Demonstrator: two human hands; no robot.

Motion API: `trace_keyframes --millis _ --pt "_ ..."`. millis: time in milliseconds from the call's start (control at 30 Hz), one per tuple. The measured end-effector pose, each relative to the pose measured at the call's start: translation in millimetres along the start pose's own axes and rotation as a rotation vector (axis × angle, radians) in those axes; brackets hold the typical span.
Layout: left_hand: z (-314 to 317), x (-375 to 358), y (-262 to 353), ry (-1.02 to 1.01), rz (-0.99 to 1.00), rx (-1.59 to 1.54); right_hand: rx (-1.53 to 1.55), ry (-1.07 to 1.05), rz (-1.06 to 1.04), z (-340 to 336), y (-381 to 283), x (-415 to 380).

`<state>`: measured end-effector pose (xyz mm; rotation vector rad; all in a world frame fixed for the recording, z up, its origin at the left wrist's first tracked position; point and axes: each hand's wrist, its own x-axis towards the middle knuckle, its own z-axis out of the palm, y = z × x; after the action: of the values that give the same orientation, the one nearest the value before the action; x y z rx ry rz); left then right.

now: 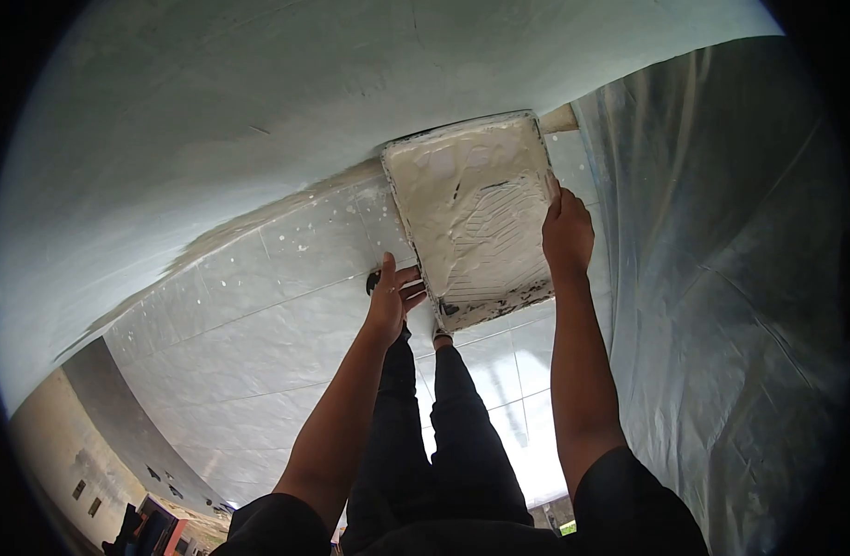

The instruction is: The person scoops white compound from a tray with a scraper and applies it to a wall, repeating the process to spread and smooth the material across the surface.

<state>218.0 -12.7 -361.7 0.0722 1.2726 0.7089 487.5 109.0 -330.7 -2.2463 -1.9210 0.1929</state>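
A paint tray [499, 222] coated with cream-coloured paint is held up in front of me, tilted in view, with its ribbed slope toward my feet. My right hand [570, 232] is closed on the tray's right edge, thumb side at the rim. At the lower left edge of the tray, my left hand [394, 295] is open, its thumb pointing up and its fingers spread with the tips right at the side of the tray.
A pale green wall [286, 111] curves across the top of the view. Paint-spattered floor tiles [258, 324] lie below, under my legs and shoes. Clear plastic sheeting [722, 306] hangs along the right side. Assorted items [156, 528] stand at the far lower left.
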Motion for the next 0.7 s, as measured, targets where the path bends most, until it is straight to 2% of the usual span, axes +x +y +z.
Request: trace_keyframes --millis 100,167,267,433,533,667,700 --pt "-2.7 4.3 -5.3 -0.022 0.024 -0.050 -0.029 -0.063 -0.020 6.5 7.6 7.4" --pt "-5.4 9.5 -9.5 -0.003 0.013 -0.072 0.078 -0.144 -0.033 4.4 8.0 11.7" --pt "-3.0 8.0 -10.1 0.010 0.008 -0.078 0.115 -0.155 -0.041 -10.8 8.6 20.5" --pt "-0.7 4.3 -4.9 0.002 0.015 -0.038 0.126 -0.123 -0.115 4.8 9.0 19.6" --pt "1.6 2.9 -3.3 0.006 0.001 -0.011 0.175 -0.188 -0.100 -4.0 4.2 22.2" --pt "1.5 3.7 -2.2 0.004 -0.003 0.005 0.167 -0.067 -0.138 6.9 9.6 23.5" --pt "0.5 4.9 -2.1 0.002 -0.001 0.005 0.150 -0.155 -0.120 5.1 3.1 20.6"
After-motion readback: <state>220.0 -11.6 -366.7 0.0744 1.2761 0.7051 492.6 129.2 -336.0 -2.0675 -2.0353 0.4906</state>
